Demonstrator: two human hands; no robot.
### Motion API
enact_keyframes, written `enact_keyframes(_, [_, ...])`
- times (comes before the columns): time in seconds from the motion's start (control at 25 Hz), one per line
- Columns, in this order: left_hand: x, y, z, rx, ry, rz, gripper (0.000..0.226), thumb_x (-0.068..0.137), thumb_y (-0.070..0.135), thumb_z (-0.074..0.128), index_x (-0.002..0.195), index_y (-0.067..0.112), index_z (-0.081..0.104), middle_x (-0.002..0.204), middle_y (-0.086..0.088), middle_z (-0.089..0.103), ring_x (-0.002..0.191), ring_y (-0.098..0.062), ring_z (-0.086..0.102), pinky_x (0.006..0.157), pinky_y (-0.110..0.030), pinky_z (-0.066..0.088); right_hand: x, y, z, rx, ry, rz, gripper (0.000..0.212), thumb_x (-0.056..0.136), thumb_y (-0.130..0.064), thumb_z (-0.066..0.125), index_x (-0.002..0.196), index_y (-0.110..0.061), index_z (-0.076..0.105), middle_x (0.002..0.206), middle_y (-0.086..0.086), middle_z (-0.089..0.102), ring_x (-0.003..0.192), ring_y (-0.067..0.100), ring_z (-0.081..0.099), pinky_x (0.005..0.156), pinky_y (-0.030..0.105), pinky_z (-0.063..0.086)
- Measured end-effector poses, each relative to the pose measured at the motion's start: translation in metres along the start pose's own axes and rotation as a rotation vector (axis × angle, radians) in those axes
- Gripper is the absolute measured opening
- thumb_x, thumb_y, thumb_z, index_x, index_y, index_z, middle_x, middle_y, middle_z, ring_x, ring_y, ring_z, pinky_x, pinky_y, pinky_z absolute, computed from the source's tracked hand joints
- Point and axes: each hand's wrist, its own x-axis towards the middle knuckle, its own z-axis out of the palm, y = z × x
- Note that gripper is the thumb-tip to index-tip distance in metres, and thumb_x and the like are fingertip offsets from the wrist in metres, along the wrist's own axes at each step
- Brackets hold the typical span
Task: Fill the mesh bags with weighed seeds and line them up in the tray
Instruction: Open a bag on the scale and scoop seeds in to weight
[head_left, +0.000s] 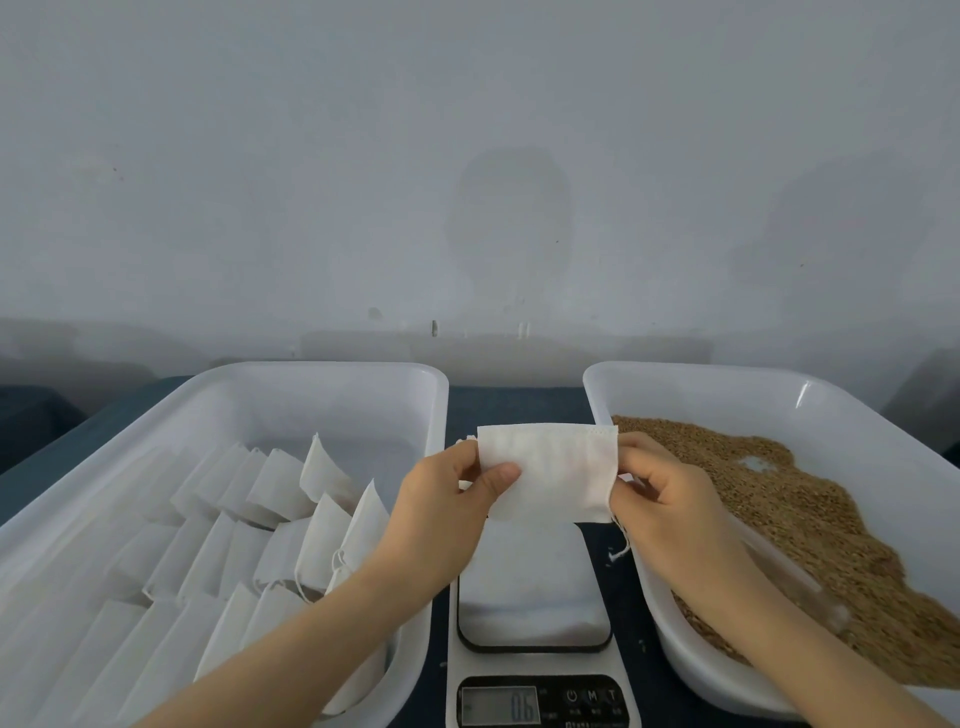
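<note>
Directly above the scale (535, 670), a white mesh bag (550, 473) is held flat and stretched sideways in the air, clear of the weighing platform (530, 636). The left hand (447, 499) pinches the bag's edge on the scale's left side, thumb pressed on the front face and fingers tucked behind. The right hand (670, 499) pinches the opposite edge, fingers curled at the lower corner, so both hands are clamped on the cloth. The bag looks limp and thin (nothing bulges in it), and a short drawstring (621, 552) dangles from its right corner, above the scale's right edge. On the platform lies a soft white pile (530, 582); whether it is more bags cannot be told. The display (500, 705) at the scale's near end is lit, but its digits are too blurred to read surely. Just left of the scale stands the bag tray (322, 370), white plastic, with rows of white bags (291, 519) leaning against one another in overlapping lines, their strings trailing toward the scale. Whether they hold anything is not visible. Just right of the scale stands the seed tray (727, 375), also white, with a heap of brown seeds (810, 525) spread over most of its floor and one small bare patch showing through. The right forearm crosses this tray's near corner. Under the scale is a dark blue table cover (514, 408), and beyond the scale rises a pale grey wall (467, 156).
</note>
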Motion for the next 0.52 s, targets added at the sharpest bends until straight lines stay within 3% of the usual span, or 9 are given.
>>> enact_keyframes(0.08, [0.0,0.0,0.0,0.021,0.009,-0.006,0.032,0.094,0.031,0.056,0.078,0.003,0.06,0.065,0.001,0.055,0.055,-0.007,0.044,0.051,-0.011,0.036,0.0,-0.003,0.0,0.046,0.002,0.043,0.013,0.084,-0.019,0.067,0.088,-0.028,0.076,0.1,-0.019,0.065,0.08,0.006,0.065,0.069,0.022,0.052])
enact_keyframes(0.16, [0.001,-0.001,0.001,0.049,0.05,0.007,0.038,0.095,0.032,0.054,0.073,0.001,0.053,0.059,0.005,0.044,0.052,-0.006,0.037,0.049,-0.011,0.033,0.002,-0.004,0.0,0.041,0.023,0.056,0.009,0.083,-0.025,0.069,0.086,-0.03,0.076,0.098,-0.021,0.065,0.074,0.003,0.065,0.063,0.014,0.05])
enact_keyframes(0.24, [0.0,0.0,0.001,0.05,0.103,0.065,0.022,0.094,0.035,0.053,0.081,0.018,0.061,0.074,0.014,0.053,0.066,-0.001,0.047,0.059,-0.004,0.036,0.002,-0.004,-0.001,0.026,0.033,0.065,0.007,0.082,-0.027,0.069,0.084,-0.03,0.076,0.097,-0.022,0.065,0.07,0.003,0.065,0.059,0.01,0.047])
enact_keyframes(0.28, [-0.001,0.001,0.0,0.082,0.123,0.104,0.014,0.091,0.04,0.056,0.099,0.03,0.061,0.095,0.019,0.055,0.085,0.006,0.049,0.072,-0.002,0.036,0.002,-0.004,-0.001,0.018,0.029,0.071,0.007,0.082,-0.029,0.069,0.083,-0.03,0.076,0.096,-0.023,0.064,0.07,0.003,0.065,0.058,0.011,0.046])
enact_keyframes(0.36, [-0.005,-0.003,0.001,0.245,0.144,0.296,0.069,0.076,0.058,0.062,0.137,0.035,0.038,0.129,0.023,0.037,0.12,0.009,0.032,0.097,-0.009,0.029,0.002,-0.004,-0.001,-0.017,-0.006,0.072,0.007,0.082,-0.031,0.07,0.082,-0.028,0.076,0.094,-0.023,0.063,0.067,0.005,0.063,0.055,0.011,0.045])
enact_keyframes(0.4, [-0.005,-0.005,0.003,0.343,0.133,0.42,0.09,0.069,0.063,0.067,0.144,0.035,0.027,0.137,0.021,0.03,0.128,0.006,0.023,0.103,-0.014,0.022,0.001,-0.003,0.0,-0.052,-0.036,0.055,0.007,0.082,-0.03,0.07,0.082,-0.026,0.076,0.092,-0.022,0.063,0.065,0.006,0.061,0.055,0.012,0.043])
enact_keyframes(0.44, [-0.005,-0.005,0.005,0.458,0.094,0.525,0.101,0.063,0.064,0.071,0.146,0.036,0.019,0.142,0.017,0.027,0.134,0.003,0.017,0.106,-0.018,0.016,0.001,-0.002,0.001,-0.096,-0.071,0.032,0.007,0.083,-0.026,0.069,0.082,-0.024,0.076,0.091,-0.019,0.063,0.066,0.006,0.059,0.056,0.013,0.043])
enact_keyframes(0.52, [-0.007,-0.005,0.012,0.642,-0.019,0.64,0.103,0.063,0.059,0.075,0.145,0.038,0.016,0.147,0.011,0.027,0.14,-0.005,0.012,0.107,-0.03,0.014,0.0,0.0,0.003,-0.186,-0.144,-0.012,0.01,0.085,-0.017,0.066,0.084,-0.021,0.076,0.09,-0.015,0.062,0.073,0.006,0.058,0.062,0.014,0.043])
